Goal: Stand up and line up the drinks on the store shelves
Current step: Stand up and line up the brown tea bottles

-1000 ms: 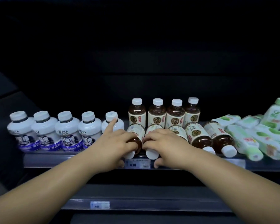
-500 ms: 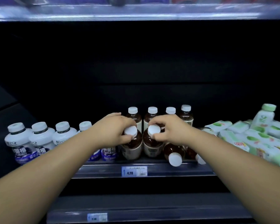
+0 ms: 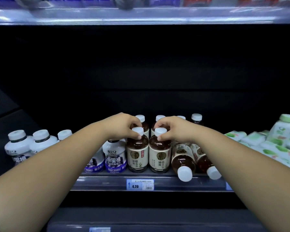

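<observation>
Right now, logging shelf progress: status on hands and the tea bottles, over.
Left hand pinching cap of left tea bottle, right hand same on right tea bottle. Both upright. Two fallen tea bottles lie beside, right.

A single wide-angle camera, worn on the person's head, faces straight into a store shelf bay and tips a little downward. It stands close: both bare forearms enter from the lower corners and meet near the middle, where the left hand (image 3: 122, 127) and right hand (image 3: 172, 129) pinch the caps of the left brown bottle (image 3: 137, 154) and right brown bottle (image 3: 160, 156). The shelf (image 3: 182, 183) carrying them crosses the lower half, its price tag (image 3: 140, 185) square to the lens. The upper shelf (image 3: 141, 15) runs along the top edge, its front lip blurred; the lower shelf (image 3: 149, 221) shows at the bottom edge, seen from above. The dark back wall (image 3: 141, 72) fills the upper middle.
</observation>
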Tool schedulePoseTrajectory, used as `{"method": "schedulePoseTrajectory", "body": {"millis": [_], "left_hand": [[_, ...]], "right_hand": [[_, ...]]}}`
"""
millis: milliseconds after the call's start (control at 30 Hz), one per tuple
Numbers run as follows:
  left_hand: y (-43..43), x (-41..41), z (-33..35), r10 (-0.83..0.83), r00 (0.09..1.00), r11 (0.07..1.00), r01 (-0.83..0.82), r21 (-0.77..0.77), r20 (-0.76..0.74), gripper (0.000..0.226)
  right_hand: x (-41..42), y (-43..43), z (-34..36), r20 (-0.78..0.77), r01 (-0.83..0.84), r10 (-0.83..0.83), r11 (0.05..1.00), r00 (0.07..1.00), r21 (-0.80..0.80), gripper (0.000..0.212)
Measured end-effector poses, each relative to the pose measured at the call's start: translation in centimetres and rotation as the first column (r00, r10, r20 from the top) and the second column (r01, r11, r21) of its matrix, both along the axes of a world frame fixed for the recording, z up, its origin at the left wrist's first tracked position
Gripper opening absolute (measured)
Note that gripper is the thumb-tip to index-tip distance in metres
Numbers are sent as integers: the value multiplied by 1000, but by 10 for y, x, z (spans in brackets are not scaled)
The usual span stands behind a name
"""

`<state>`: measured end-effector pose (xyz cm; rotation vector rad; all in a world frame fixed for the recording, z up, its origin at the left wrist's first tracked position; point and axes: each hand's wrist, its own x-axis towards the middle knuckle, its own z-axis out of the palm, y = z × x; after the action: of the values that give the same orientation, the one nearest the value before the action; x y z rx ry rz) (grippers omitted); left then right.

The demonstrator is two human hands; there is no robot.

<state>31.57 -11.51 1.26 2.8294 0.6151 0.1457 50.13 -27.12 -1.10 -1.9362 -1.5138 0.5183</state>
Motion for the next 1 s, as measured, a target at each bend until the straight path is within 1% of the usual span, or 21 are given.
{"method": "schedulePoseTrajectory", "body": {"millis": [100, 200, 333, 367, 433, 467, 533, 600, 667, 700, 767, 833, 900, 967, 1000], "left_hand": [[-2, 2, 0, 11, 1000, 999, -11, 51, -1, 33], [0, 1, -1, 6, 1000, 998, -5, 65, -12, 34], [2, 1, -2, -9, 1000, 997, 10, 83, -11, 36], [3, 0, -1, -7, 1000, 998, 8, 61, -12, 36], [7, 0, 1, 9, 1000, 998, -7, -69, 24, 34], [9, 0, 1, 26, 997, 991, -17, -136, 71, 33], [13, 3, 1, 87, 979, 977, -47, -208, 185, 31], [20, 10, 0, 130, 959, 973, -74, -220, 250, 27], [31, 18, -3, 135, 958, 975, -82, -206, 254, 23], [37, 22, -4, 139, 960, 975, -89, -202, 245, 25], [46, 30, -5, 161, 961, 969, -112, -220, 224, 36], [51, 39, -6, 158, 965, 959, -99, -265, 211, 46], [53, 47, -8, 127, 974, 949, -64, -310, 186, 51], [56, 55, -10, 89, 984, 946, -36, -321, 152, 51], [57, 58, -10, 71, 988, 950, -25, -310, 138, 49]], "right_hand": [[5, -3, 5, -29, -72, 71, 997, 997, -38, 28], [9, -3, 5, -84, -95, 92, 995, 992, -39, 30], [10, 2, 5, -59, -91, 88, 994, 994, -56, 29], [9, 3, 6, -65, -94, 89, 993, 994, -66, 28], [10, 3, 11, -106, -98, 89, 992, 990, -76, 21], [11, 3, 14, -126, -88, 79, 994, 989, -67, 17], [14, 6, 20, -126, -32, 30, 999, 992, -15, 15], [18, 10, 25, -94, 36, -32, 999, 995, 33, 19], [22, 15, 27, -39, 83, -81, 994, 996, 65, 23], [25, 17, 28, -5, 102, -102, 992, 995, 70, 26], [29, 23, 31, 89, 126, -131, 990, 987, 63, 31], [32, 30, 33, 218, 147, -150, 989, 964, 30, 39], [34, 37, 32, 325, 163, -143, 986, 935, -34, 51], [36, 45, 28, 377, 165, -113, 981, 919, -107, 59], [36, 48, 26, 379, 159, -97, 978, 920, -136, 60]]}}
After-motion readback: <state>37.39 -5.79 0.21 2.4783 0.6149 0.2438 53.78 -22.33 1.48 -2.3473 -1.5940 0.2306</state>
